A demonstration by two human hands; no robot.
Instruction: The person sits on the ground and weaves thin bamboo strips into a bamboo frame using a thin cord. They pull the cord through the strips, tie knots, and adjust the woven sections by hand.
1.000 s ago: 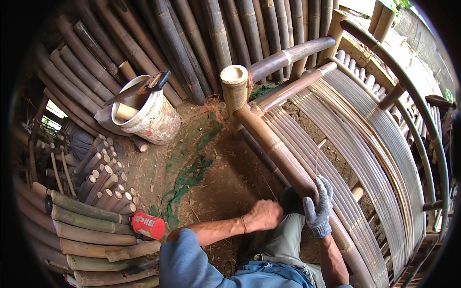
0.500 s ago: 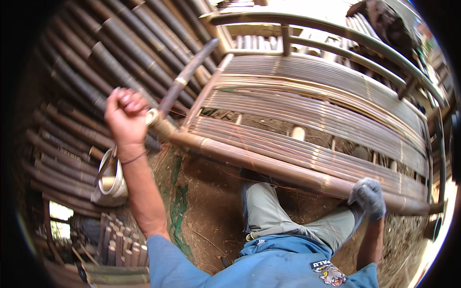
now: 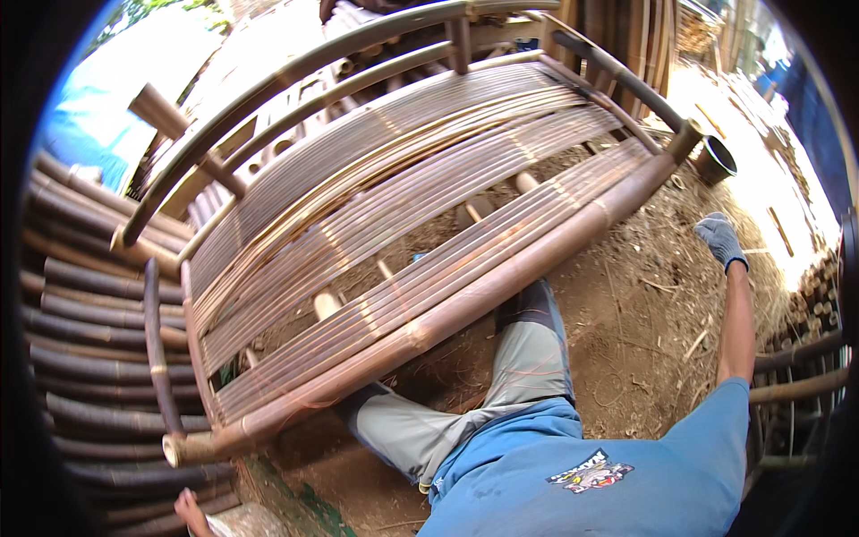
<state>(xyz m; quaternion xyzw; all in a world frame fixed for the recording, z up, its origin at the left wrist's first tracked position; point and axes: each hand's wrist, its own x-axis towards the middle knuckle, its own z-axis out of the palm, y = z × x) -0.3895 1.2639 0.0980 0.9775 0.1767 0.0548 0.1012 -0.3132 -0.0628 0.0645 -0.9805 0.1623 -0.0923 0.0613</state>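
Note:
In front of me stands a bamboo bench point(image 3: 407, 345), its seat made of long thin slats point(image 3: 447, 206) with gaps between some rows. My right hand point(image 3: 718, 240), in a grey knitted glove, is off to the right above the dirt floor, apart from the bench. Its fingers are curled in, and whatever they may hold is hidden. My bare left hand point(image 3: 191, 512) shows only in part at the lower left, below the front corner of the bench and beside a whitish bag or bucket point(image 3: 246, 521). How its fingers close is unclear.
Dark bamboo poles point(image 3: 112, 367) are stacked at the left. A black bucket point(image 3: 716, 161) stands past the bench's right end. More cut bamboo point(image 3: 810, 309) lies at the right edge. Shavings litter the dirt floor point(image 3: 626, 331). A blue tarp point(image 3: 89, 134) shows at far left.
My view has turned to the right. My right hand has left the bench's front rail and reached out to the right. My left hand has dropped from the rail's left end toward the whitish container.

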